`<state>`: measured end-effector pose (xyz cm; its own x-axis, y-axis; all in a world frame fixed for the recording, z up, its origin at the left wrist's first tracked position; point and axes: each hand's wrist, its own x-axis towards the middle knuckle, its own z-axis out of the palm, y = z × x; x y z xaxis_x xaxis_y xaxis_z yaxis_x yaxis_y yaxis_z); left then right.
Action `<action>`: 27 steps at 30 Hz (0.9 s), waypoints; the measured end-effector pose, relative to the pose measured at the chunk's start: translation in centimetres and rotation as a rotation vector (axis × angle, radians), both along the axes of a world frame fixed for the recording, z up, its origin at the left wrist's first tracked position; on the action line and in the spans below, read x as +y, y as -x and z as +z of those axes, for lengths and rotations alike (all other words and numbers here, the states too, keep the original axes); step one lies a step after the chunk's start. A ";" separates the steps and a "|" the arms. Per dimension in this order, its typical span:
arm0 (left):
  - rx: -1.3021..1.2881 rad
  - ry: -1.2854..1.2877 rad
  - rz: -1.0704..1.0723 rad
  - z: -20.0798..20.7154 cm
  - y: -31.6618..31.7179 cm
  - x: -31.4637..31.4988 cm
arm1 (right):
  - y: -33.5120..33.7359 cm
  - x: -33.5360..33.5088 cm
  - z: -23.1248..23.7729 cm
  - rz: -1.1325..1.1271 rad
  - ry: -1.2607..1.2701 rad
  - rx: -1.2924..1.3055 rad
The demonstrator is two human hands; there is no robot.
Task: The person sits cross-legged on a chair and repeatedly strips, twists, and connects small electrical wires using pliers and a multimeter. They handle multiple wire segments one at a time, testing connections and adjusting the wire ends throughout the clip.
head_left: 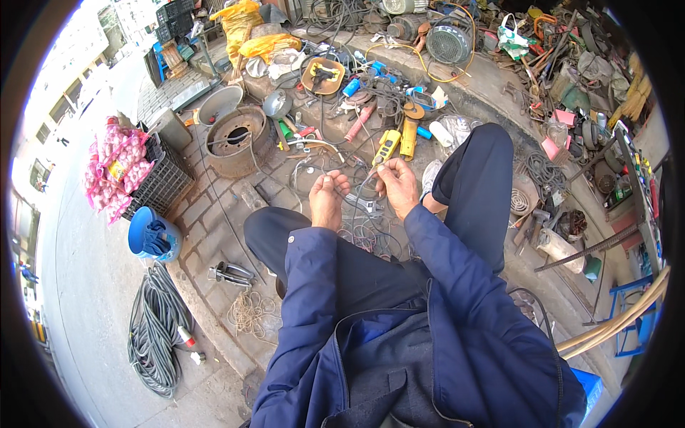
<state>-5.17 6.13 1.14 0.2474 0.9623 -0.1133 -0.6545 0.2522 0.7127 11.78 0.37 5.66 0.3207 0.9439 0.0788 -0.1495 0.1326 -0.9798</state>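
My left hand point(329, 200) is in front of my left knee, palm partly up, with its fingers curled in; whatever they pinch is too small to make out. To its right, my right hand point(397, 185) pinches a thin grey cable point(365, 182) between thumb and fingers. Just beyond the right fingertips lies a yellow push-button control pendant point(387, 147), next to a yellow power tool point(409, 135). Below and between the hands, thin loose wires point(367, 239) lie tangled on the paving.
A rusty wheel rim point(232, 146) sits to the left. Beyond it stand a black crate point(163, 178) with pink net bags and a blue bucket point(165, 246) with gloves. A coiled black cable point(151, 328) lies lower left. Electric motors point(449, 44) stand at the back.
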 end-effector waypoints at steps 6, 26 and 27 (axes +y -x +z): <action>-0.075 0.030 -0.095 0.3 0.5 0.4 | -2.9 -0.2 2.6 -0.110 -0.034 0.098; 0.212 -0.045 -0.239 0.9 -1.0 -1.5 | 0.4 -1.5 -2.3 0.108 0.007 -0.484; 0.227 -0.062 -0.229 0.9 -1.0 -1.5 | 0.3 -1.5 -2.2 0.156 0.044 -0.420</action>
